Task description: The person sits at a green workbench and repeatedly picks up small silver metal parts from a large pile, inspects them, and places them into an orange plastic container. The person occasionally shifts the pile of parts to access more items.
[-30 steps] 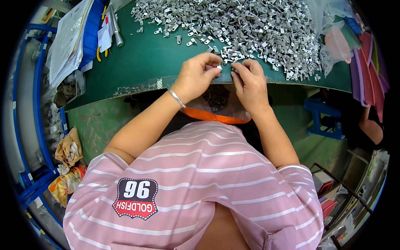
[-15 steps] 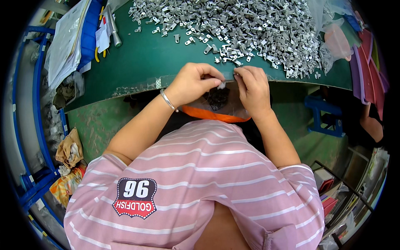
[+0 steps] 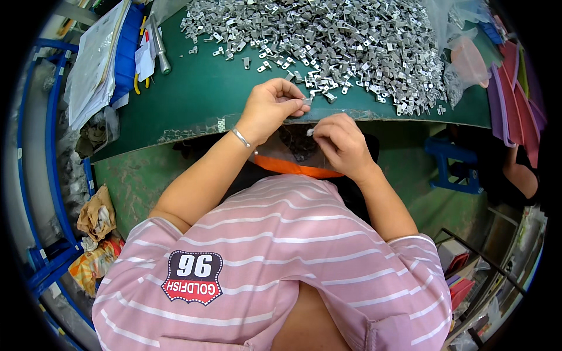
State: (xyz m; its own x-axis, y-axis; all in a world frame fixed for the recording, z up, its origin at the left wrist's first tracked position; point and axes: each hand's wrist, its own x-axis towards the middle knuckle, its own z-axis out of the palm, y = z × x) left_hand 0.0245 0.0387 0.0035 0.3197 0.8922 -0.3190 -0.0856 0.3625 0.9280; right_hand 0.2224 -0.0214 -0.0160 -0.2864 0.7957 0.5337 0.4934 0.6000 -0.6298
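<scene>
The right hand (image 3: 344, 143) had dropped just off the front edge of the counter (image 3: 181, 102), fingers pinched on a small pale piece (image 3: 310, 132), apart from the metal bracket (image 3: 307, 102) gripped in the left hand's (image 3: 270, 110) closed fingers above that edge.

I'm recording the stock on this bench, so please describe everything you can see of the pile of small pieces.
The pile is a broad heap of silvery-grey, metal-looking bent brackets, many with a hole through a flat tab. They overlap in all directions on the green table top, thinning into loose pieces at the left and near edges. Clear plastic lies by its right side; its far edge is out of frame.
</scene>
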